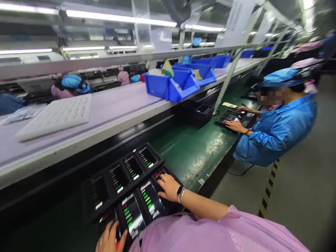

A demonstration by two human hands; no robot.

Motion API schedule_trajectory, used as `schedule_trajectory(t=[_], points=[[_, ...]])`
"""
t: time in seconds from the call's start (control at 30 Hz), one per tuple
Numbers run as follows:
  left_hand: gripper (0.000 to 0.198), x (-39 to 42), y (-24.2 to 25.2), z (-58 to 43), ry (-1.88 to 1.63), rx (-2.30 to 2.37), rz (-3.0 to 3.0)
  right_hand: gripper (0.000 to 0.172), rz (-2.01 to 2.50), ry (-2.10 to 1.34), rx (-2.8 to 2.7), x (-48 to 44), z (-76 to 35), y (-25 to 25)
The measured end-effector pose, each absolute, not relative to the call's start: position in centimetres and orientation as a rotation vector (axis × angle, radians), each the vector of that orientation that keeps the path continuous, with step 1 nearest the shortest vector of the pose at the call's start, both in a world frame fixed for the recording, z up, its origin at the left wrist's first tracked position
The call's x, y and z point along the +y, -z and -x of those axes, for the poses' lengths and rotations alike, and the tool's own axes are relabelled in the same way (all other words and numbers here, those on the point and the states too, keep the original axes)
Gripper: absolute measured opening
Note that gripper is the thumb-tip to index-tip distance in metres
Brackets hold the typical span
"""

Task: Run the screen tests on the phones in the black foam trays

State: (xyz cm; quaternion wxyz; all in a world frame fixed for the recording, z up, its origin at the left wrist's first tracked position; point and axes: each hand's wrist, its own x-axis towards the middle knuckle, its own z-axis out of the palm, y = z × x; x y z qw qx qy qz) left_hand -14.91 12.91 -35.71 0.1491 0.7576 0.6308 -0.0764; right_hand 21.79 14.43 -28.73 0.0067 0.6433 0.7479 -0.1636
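A black tray (118, 194) lies before me on the green bench, holding several smartphones in two rows. Their screens are lit with lines of text, mostly green on the near-row phone (151, 199) and the phone beside it (132, 215). My right hand (169, 187), palm down and fingers spread, rests over the phone (159, 173) at the near row's right end, which shows red text. My left hand (110, 239) is at the near row's left end, thumb and fingers apart over a phone (107, 218) it partly covers. Something red shows by its thumb.
Along the raised shelf (123, 101) stand blue bins (170, 84) and a white foam tray (57, 115). A black box (203, 113) sits beneath it. To the right, a co-worker in blue (278, 129) handles another black tray (231, 117). The bench edge (217, 162) runs between us.
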Motion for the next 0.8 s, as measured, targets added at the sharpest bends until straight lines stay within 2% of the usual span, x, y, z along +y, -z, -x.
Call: schedule_trajectory(t=[0.07,0.13,0.23,0.3,0.5,0.8], points=[[0.054,11.7,34.2,14.6,0.130,1.844,-2.130,0.051,-1.965,0.521,2.348,14.1,-22.0,29.1],[0.049,10.7,32.8,14.5,0.072,1.926,-2.069,0.043,-1.898,0.533,2.378,13.8,-22.1,30.1],[0.036,10.4,32.5,15.4,-0.161,1.980,-2.047,0.047,-1.787,0.532,2.530,14.1,-22.4,32.7],[0.026,10.3,33.2,16.5,-0.178,2.004,-1.986,0.049,-1.783,0.431,2.639,14.7,-23.2,34.9],[0.030,9.5,35.1,18.1,-0.226,1.954,-1.997,0.048,-1.714,0.186,2.932,16.5,-25.7,39.3],[0.030,10.4,36.5,18.0,-0.316,1.922,-2.012,0.038,-1.754,0.355,2.857,17.1,-26.6,39.2]])
